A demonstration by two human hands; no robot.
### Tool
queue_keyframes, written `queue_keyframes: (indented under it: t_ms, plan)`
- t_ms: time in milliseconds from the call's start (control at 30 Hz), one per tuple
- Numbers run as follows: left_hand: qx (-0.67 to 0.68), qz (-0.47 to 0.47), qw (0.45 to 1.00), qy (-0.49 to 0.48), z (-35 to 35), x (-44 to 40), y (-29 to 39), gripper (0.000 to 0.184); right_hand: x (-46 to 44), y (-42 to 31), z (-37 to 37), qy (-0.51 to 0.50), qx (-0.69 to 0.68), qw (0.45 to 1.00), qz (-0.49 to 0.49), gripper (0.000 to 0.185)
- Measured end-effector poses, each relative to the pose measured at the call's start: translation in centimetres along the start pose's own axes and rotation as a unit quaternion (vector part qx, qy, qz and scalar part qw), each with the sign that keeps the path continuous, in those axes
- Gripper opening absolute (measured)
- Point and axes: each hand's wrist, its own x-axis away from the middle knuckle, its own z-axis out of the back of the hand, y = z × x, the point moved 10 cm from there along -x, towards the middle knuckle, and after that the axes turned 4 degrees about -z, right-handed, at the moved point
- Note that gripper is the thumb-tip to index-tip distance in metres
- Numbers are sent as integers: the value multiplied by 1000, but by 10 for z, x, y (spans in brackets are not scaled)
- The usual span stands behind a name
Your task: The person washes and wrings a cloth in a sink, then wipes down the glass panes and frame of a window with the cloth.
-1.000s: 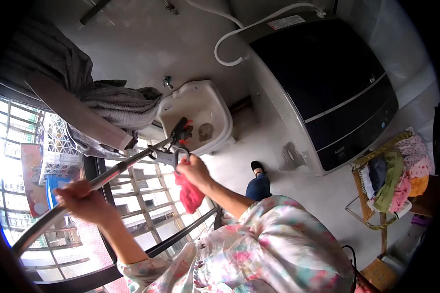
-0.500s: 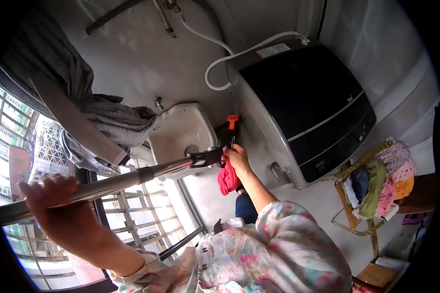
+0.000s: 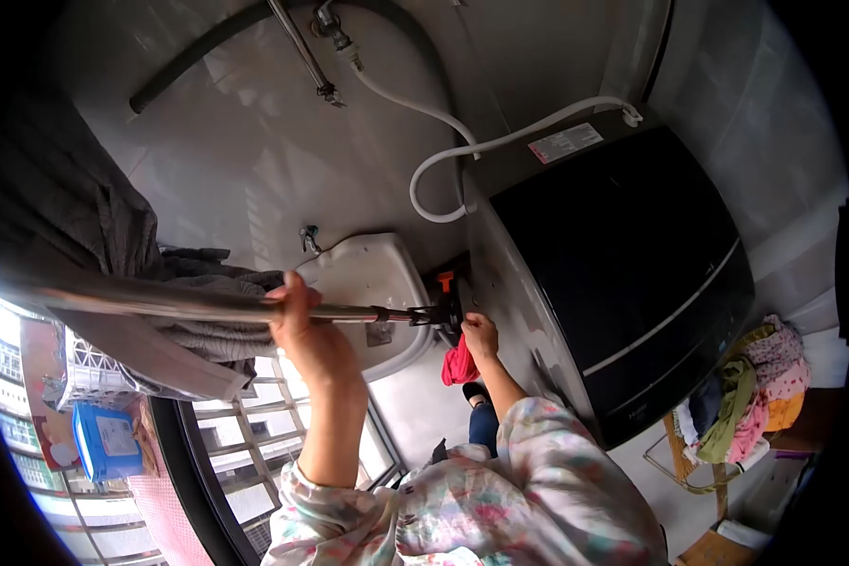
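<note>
My left hand (image 3: 313, 341) is wrapped round a long shiny metal pole (image 3: 189, 304), which runs almost level from the left edge across the white sink. At its far end is a black clamp-like head (image 3: 438, 316). Close to this head, my right hand (image 3: 481, 337) is closed, its fingers pinched at the top of a bunched red cloth (image 3: 458, 364) that hangs down. Whether the cloth is also fastened to the head is hidden. An orange-red piece (image 3: 446, 281) shows just behind the head.
A white sink (image 3: 407, 274) lies under the pole, with a tap (image 3: 309, 239) above. To the right stands a black-lidded washing machine (image 3: 613, 255) with a white hose (image 3: 415, 174). Grey fabric (image 3: 94, 189) hangs left; colourful clothes (image 3: 755, 387) lie on a rack. A blue container (image 3: 108, 441) stands by the window.
My left hand has moved right, nearer the black head, and the pole has swung closer to level. My right hand and the red cloth have shifted slightly right and down. The view has turned.
</note>
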Motion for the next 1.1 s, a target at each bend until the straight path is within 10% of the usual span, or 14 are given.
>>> queue_keyframes:
  t_ms: [267, 500, 567, 1100]
  plan:
    - [-110, 148, 983, -19, -31, -35, -204, 19, -11, 55, -32, -124, -145, 975, -118, 9]
    - [-424, 249, 871, 7, 21, -1, -373, 41, -22, 28, -36, -131, -35, 989, -55, 30]
    - [-444, 279, 851, 9, 7, 23, -353, 45, -39, 47, -45, -119, 58, 990, 42, 30]
    - [-463, 134, 862, -161, -19, 59, -302, 73, -67, 23, -56, -209, -179, 954, -116, 24]
